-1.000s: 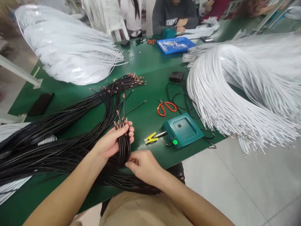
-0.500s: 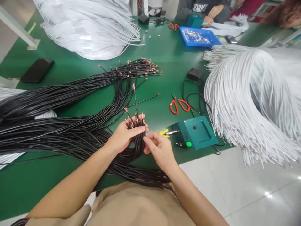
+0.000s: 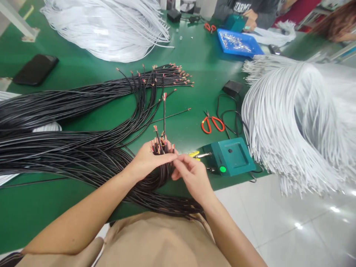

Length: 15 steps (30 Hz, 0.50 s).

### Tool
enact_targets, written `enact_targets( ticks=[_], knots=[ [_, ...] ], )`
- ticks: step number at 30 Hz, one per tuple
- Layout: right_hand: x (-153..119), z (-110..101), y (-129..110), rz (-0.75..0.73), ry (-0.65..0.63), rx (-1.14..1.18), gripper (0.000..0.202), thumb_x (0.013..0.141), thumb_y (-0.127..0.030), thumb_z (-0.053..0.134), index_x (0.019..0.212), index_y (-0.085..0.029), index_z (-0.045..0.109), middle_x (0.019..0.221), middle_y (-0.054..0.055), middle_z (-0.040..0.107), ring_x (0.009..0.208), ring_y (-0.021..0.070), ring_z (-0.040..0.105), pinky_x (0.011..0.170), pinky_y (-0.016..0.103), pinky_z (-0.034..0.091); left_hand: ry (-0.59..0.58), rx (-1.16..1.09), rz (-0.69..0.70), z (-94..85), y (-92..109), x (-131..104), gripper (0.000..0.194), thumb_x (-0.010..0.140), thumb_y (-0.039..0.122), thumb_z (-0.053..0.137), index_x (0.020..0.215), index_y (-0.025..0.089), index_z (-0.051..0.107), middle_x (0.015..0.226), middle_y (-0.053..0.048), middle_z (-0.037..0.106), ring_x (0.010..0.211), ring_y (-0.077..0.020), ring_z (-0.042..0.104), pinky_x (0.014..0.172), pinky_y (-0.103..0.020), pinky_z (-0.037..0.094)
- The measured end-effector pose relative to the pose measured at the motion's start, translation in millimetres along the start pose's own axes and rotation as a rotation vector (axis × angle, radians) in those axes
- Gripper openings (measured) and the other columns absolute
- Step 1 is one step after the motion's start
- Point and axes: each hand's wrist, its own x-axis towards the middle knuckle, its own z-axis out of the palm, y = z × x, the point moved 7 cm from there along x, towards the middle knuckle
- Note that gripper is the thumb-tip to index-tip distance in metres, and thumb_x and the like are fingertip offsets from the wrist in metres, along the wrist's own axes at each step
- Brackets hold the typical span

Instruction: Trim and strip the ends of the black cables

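My left hand [image 3: 148, 159] is wrapped round a bundle of black cables [image 3: 164, 172], whose stripped ends with red and light wires point up above the fingers. One cable rises well above the others. Beside it, my right hand [image 3: 191, 172] is closed in a pinch at the bundle's right side, its fingertips meeting my left thumb. What the pinch holds is too small to make out. More black cables [image 3: 91, 144] run from the left across the green table [image 3: 83, 207], passing under my left forearm.
Right of my hands lie a teal device [image 3: 233, 155], red-handled cutters [image 3: 213, 123] and a black adapter [image 3: 232, 88]. White cables [image 3: 278, 111] hang at the right edge; more white cables [image 3: 111, 29], a phone [image 3: 36, 69] and a blue tray [image 3: 239, 42] are farther off. A person sits opposite.
My left thumb has reached across the bundle to my right fingertips, and both hands have shifted slightly to the right. The camera view has also shifted a little.
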Motion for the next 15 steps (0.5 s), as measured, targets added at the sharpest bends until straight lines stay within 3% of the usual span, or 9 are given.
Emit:
enact_targets(
  ticks=[3,6,9,15],
  knots=[
    [4,-14,-21,-0.055,0.090,0.050,0.020,0.083,-0.036,0.061,0.088,-0.017,0.063,0.058,-0.003,0.062,0.050,0.0093,0.057,0.054,0.022,0.049,0.033,0.057,0.010,-1.6,1,-1,0.028,0.066,0.023,0.079,0.080,0.017,0.054,0.084,-0.001,0.064,0.083,-0.0156,0.062,0.083,-0.031,0.046],
    [11,-12,-36,-0.067,0.042,0.083,0.023,0.077,-0.036,0.067,0.089,-0.017,0.066,0.067,-0.002,0.065,0.050,0.0075,0.054,0.051,0.021,0.048,0.058,0.154,0.004,-4.5,1,-2,0.029,0.066,0.024,0.079,0.081,0.018,0.055,0.079,0.002,0.060,0.078,-0.0136,0.058,0.076,-0.027,0.044],
    [18,-5,-35,-0.042,-0.020,0.117,0.024,0.070,-0.038,0.073,0.080,-0.016,0.067,0.071,-0.001,0.064,0.050,0.0069,0.052,0.047,0.021,0.045,0.044,0.204,0.008,-4.7,3,-2,0.029,0.066,0.027,0.078,0.080,0.018,0.054,0.073,0.004,0.056,0.070,-0.0118,0.053,0.068,-0.025,0.041],
    [22,-1,-27,-0.136,0.070,0.268,0.016,0.071,-0.032,0.073,0.070,-0.018,0.065,0.067,-0.004,0.056,0.047,0.0047,0.041,0.047,0.022,0.033,0.007,0.222,0.035,-5.1,7,-1,0.029,0.065,0.030,0.079,0.075,0.018,0.055,0.068,0.004,0.054,0.065,-0.0118,0.051,0.063,-0.024,0.039]
  ],
)
